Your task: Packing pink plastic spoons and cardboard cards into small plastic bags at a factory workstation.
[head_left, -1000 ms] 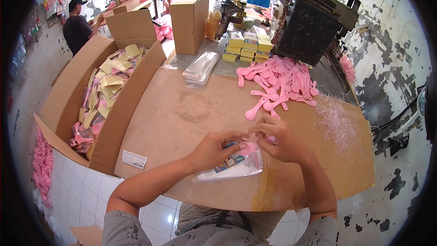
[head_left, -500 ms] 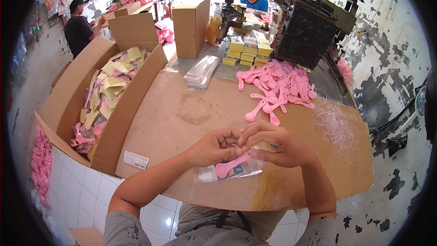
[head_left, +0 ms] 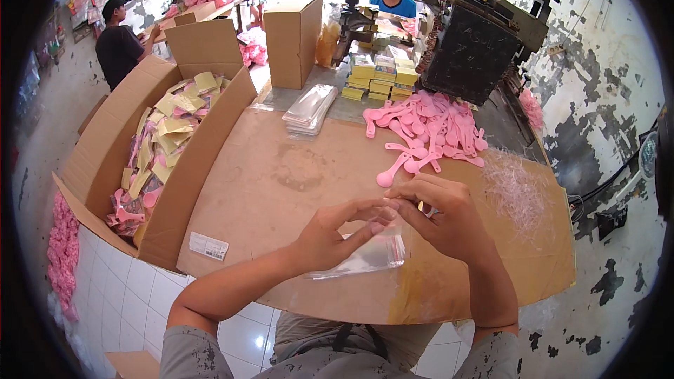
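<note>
Left hand (head_left: 331,236), right hand (head_left: 451,217): fingers bent, cannot tell grip | one glossy clear-plastic pile (head_left: 371,255) below | one round-bowled pink scoop heap (head_left: 437,125)

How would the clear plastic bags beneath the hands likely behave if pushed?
The clear plastic bags look thin and film-like, so they'd probably flex rather than stay stiff. Their glossy sheen suggests they may slide over one another.

2 hands (head_left: 325,237), 3 co-wkrs (head_left: 118,50)

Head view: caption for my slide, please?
Left hand and right hand over clear plastic, pink spoons heaped beyond, open box at left.
</note>
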The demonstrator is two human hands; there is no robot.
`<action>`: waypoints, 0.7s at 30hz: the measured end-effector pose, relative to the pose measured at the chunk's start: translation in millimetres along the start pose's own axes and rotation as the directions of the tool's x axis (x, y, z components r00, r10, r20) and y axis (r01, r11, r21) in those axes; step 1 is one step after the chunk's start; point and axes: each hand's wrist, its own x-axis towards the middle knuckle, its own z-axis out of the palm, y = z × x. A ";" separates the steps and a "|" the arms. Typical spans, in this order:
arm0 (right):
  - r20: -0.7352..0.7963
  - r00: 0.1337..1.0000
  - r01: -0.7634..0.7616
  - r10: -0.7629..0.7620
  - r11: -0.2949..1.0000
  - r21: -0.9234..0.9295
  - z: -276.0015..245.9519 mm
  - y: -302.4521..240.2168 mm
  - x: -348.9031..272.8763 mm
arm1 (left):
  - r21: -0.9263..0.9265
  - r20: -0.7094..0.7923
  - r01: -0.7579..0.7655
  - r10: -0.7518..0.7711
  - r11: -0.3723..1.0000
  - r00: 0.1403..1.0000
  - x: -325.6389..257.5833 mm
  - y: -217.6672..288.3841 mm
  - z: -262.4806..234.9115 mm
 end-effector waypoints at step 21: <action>0.092 0.876 0.403 -0.473 0.614 -0.679 43.3 15.2 2.0 | 0.286 -0.124 0.037 -0.002 0.958 0.992 -6.5 -7.1 -1.7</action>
